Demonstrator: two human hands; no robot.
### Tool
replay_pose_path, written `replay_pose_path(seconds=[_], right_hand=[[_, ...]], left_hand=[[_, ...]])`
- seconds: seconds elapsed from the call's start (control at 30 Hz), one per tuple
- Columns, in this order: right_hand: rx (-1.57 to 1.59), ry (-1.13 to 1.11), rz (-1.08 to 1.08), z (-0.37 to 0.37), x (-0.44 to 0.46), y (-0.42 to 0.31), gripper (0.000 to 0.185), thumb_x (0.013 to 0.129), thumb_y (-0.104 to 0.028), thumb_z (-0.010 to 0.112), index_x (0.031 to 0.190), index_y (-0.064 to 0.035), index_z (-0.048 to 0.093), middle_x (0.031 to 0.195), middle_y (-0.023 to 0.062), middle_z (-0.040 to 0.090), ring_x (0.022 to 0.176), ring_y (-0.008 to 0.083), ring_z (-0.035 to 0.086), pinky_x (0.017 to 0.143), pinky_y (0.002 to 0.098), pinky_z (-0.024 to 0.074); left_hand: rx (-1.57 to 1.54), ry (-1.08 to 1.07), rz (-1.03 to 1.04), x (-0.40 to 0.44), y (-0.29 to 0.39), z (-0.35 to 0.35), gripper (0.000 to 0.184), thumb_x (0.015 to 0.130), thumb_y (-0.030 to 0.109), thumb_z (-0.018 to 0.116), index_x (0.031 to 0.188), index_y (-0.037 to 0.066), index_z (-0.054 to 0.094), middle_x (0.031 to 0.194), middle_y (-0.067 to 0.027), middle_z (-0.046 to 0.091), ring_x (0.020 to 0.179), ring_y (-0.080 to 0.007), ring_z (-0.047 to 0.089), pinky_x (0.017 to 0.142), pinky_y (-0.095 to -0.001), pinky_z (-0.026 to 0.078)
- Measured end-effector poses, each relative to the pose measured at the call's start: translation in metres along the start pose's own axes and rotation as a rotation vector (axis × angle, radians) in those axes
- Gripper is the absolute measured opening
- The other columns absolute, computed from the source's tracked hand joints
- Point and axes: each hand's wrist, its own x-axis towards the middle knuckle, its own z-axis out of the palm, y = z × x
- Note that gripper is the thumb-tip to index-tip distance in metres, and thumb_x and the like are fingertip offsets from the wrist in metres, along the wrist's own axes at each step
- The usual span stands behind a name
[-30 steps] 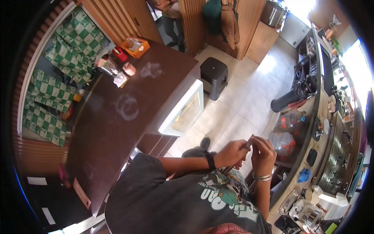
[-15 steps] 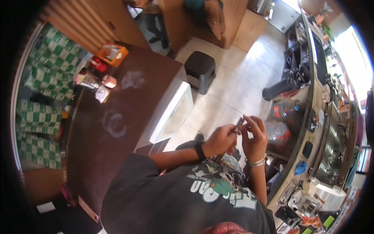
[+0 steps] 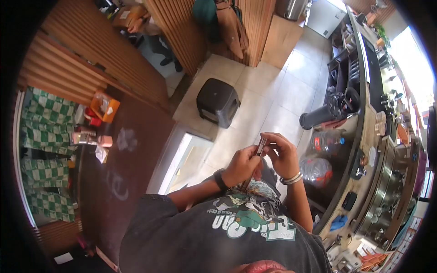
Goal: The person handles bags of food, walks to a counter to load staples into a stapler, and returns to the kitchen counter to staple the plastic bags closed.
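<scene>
My left hand (image 3: 243, 164), with a dark band at its wrist, is closed around a slim brown stick-like object (image 3: 261, 146) with a pale, shiny stretch near its top. It stands tilted upward in front of my shirt. The fingertips of my right hand (image 3: 283, 157) pinch its upper end; light bangles circle that wrist. A brown piece also shows below my left hand, but I cannot tell whether it belongs to the same object. My fingers hide much of the object, and its exact kind is unclear.
Left is a dark brown counter (image 3: 136, 159) with an orange box (image 3: 104, 107) and pink containers. A black stool (image 3: 218, 102) stands on the tiled floor ahead. Large plastic bottles (image 3: 327, 142) and a grey bin (image 3: 318, 116) line the right counter. Another person's hands (image 3: 136, 25) show top left.
The view has shifted, and the stool and counter sit lower and further left. My hands are still together; the slim object between them now shows more of its length.
</scene>
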Motion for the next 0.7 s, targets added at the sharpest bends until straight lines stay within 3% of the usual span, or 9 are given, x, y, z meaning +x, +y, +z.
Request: replay_pose_path(seconds=[0.13, 0.2, 0.47, 0.53, 0.7], right_hand=[[-0.097, -0.051, -0.087, -0.057, 0.061, 0.016, 0.041, 0.077, 0.014, 0.061, 0.114, -0.002, 0.064, 0.1, 0.0098, 0.067, 0.081, 0.0165, 0.067, 0.073, 0.0279, 0.0549], [-0.002, -0.114, -0.066, -0.084, 0.088, 0.012, 0.04, 0.077, 0.014, 0.061, 0.114, -0.0019, 0.065, 0.099, 0.0099, 0.067, 0.08, 0.0159, 0.067, 0.074, 0.0278, 0.0548], [0.005, -0.17, -0.067, -0.14, 0.18, 0.026, 0.037, 0.077, 0.012, 0.064, 0.111, -0.0007, 0.066, 0.099, 0.0094, 0.067, 0.081, 0.0147, 0.066, 0.076, 0.0278, 0.0554], [-0.005, -0.197, -0.049, -0.151, 0.207, 0.029, 0.038, 0.077, 0.012, 0.065, 0.113, -0.0012, 0.066, 0.099, 0.0095, 0.067, 0.082, 0.0147, 0.066, 0.076, 0.0278, 0.0554], [0.017, -0.233, -0.055, -0.172, 0.287, 0.04, 0.038, 0.078, 0.012, 0.064, 0.113, -0.0015, 0.066, 0.098, 0.0086, 0.067, 0.082, 0.0137, 0.065, 0.077, 0.0276, 0.0554]], left_hand=[[-0.021, 0.036, 0.026, 0.065, 0.033, 0.019, 0.025, 0.094, 0.008, 0.038, 0.11, -0.004, 0.053, 0.076, -0.0108, 0.06, 0.057, -0.0187, 0.063, 0.052, -0.0311, 0.055], [0.046, 0.061, 0.036, 0.098, 0.046, 0.026, 0.024, 0.094, 0.008, 0.039, 0.109, -0.004, 0.053, 0.076, -0.0109, 0.06, 0.059, -0.0182, 0.063, 0.053, -0.0312, 0.056], [0.04, 0.136, 0.072, 0.19, 0.091, 0.031, 0.022, 0.095, 0.01, 0.042, 0.095, -0.006, 0.056, 0.071, -0.0114, 0.063, 0.056, -0.0187, 0.066, 0.052, -0.0304, 0.055], [0.025, 0.191, 0.09, 0.214, 0.103, 0.028, 0.023, 0.094, 0.012, 0.046, 0.086, -0.006, 0.057, 0.067, -0.0113, 0.064, 0.052, -0.0171, 0.065, 0.046, -0.0302, 0.052], [-0.027, 0.189, 0.112, 0.281, 0.13, 0.005, 0.024, 0.098, 0.015, 0.044, 0.092, -0.004, 0.057, 0.07, -0.011, 0.064, 0.053, -0.0174, 0.065, 0.047, -0.0304, 0.053]])
